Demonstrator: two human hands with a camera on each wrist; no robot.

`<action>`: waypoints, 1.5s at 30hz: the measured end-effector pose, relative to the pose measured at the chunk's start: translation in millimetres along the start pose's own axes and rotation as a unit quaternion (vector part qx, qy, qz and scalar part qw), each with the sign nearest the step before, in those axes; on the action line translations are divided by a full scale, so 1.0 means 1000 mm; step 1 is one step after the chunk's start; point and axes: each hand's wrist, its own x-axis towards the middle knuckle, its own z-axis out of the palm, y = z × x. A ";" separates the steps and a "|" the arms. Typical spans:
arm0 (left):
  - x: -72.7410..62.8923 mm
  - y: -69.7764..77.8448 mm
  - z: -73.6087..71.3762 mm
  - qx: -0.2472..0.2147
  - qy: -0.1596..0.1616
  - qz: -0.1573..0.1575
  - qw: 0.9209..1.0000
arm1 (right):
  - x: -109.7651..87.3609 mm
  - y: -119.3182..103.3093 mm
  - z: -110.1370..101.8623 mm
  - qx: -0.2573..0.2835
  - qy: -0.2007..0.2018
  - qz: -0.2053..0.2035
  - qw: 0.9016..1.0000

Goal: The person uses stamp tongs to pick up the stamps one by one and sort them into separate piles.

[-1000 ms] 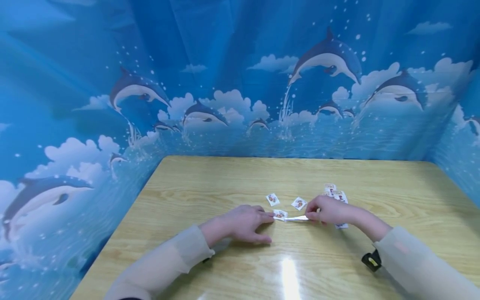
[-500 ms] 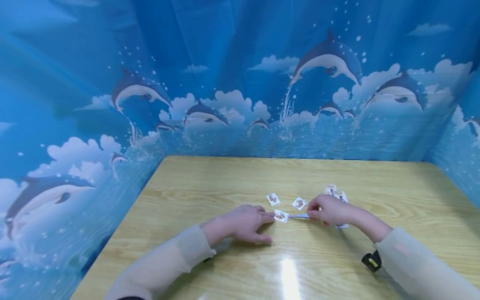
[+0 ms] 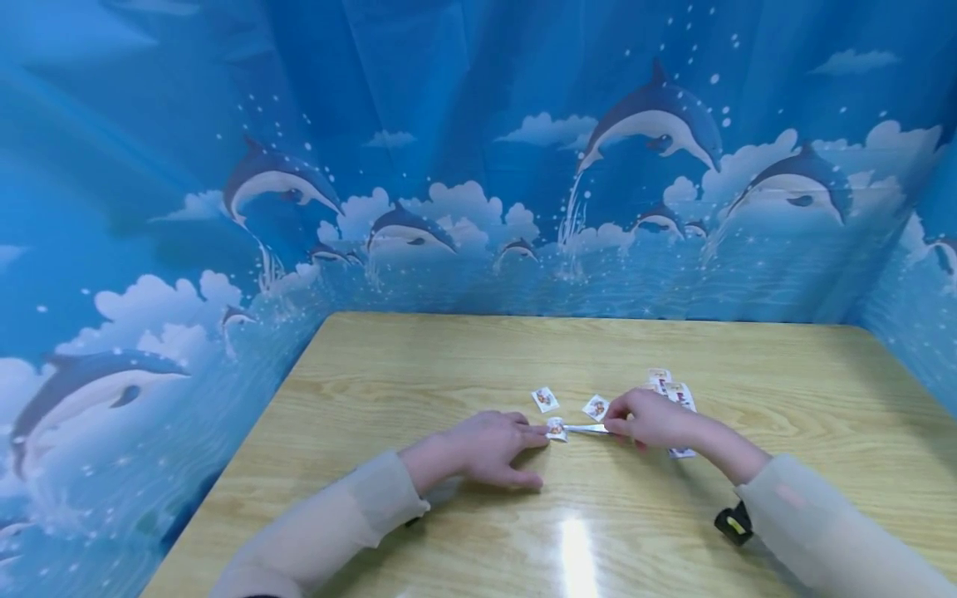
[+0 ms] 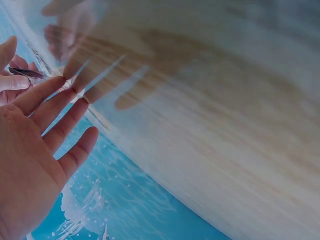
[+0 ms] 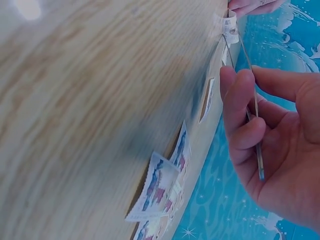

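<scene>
My right hand point(image 3: 649, 419) grips a pair of metal tweezers point(image 5: 260, 167), pinched between thumb and fingers. Their tips point left and meet the right side of a small postage stamp point(image 3: 557, 429). In the right wrist view this stamp point(image 5: 230, 29) bows up between the tweezer tips. At its left side lie the fingertips of my left hand point(image 3: 489, 448), fingers spread and extended, with nothing gripped. The left wrist view shows those straight fingers point(image 4: 57, 130) touching the tabletop. Two loose stamps lie just beyond: one to the left point(image 3: 545, 399), one close to my right hand point(image 3: 596, 406).
A cluster of overlapping stamps point(image 3: 679, 394) lies by my right hand, partly hidden behind it in the head view. The wooden table point(image 3: 419, 357) ends at a blue dolphin-printed curtain point(image 3: 463, 249). A black wrist camera point(image 3: 734, 523) hangs under the right sleeve.
The tweezers have turned and slid slightly left, onto the stamp's right side. The stamp now looks narrower and bent. My left hand has stayed in place.
</scene>
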 end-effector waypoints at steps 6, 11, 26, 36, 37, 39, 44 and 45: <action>0.000 0.001 -0.001 0.005 0.003 0.004 1.000 | 0.001 -0.001 0.001 0.002 0.003 0.003 1.000; 0.000 0.001 -0.001 0.009 0.003 -0.001 1.000 | 0.002 -0.002 -0.002 -0.013 0.010 0.014 1.000; -0.001 0.002 -0.003 0.014 -0.006 -0.006 1.000 | 0.012 0.001 -0.012 -0.102 0.044 -0.031 0.993; 0.001 0.003 -0.003 0.010 -0.011 -0.005 1.000 | 0.022 -0.001 -0.016 -0.104 0.014 -0.035 0.994; 0.001 0.003 -0.003 0.009 -0.011 -0.005 1.000 | 0.023 -0.002 -0.016 -0.102 0.013 -0.036 0.994; 0.001 0.003 -0.003 0.008 -0.012 -0.005 1.000 | 0.023 -0.002 -0.015 -0.105 0.014 -0.039 0.994; 0.001 0.003 -0.003 0.009 -0.012 -0.004 1.000 | 0.024 -0.002 -0.012 -0.121 0.024 -0.039 0.992; 0.001 0.003 -0.003 0.009 -0.012 -0.005 1.000 | 0.024 -0.002 -0.012 -0.123 0.026 -0.038 0.991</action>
